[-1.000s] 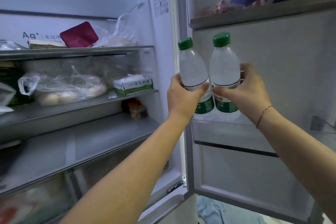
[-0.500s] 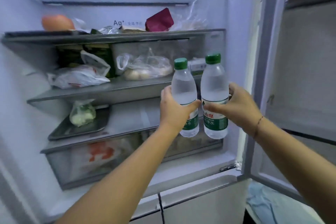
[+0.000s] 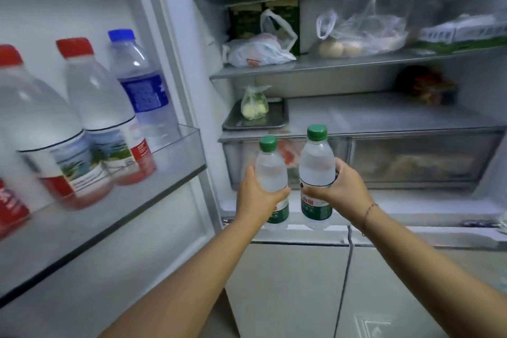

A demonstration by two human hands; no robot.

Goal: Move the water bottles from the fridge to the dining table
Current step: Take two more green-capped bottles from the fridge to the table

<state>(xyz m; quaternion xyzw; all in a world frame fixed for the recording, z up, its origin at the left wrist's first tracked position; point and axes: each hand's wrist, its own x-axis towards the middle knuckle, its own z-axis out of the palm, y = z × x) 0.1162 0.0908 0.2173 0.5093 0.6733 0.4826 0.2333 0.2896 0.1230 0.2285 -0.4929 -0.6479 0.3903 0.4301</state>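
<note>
Head view: left hand [image 3: 259, 195] fingers clamped on left bottle [image 3: 272, 173], right hand [image 3: 338, 191] fingers on right bottle [image 3: 317, 170]. Both upright, side by side, before open fridge [image 3: 356, 118]. Dining table unseen.

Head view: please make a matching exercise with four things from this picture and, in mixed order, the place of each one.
Things:
1. small green-capped clear plastic bottle
2. taller green-capped clear plastic bottle
3. blue-capped bottle with blue label
4. metal tray

Places:
A. left door shelf
B. right hand
C. inner fridge shelf, under a small bag
D. left hand

Pairs: 1-D, 2-B, 3-A, 4-C
</note>
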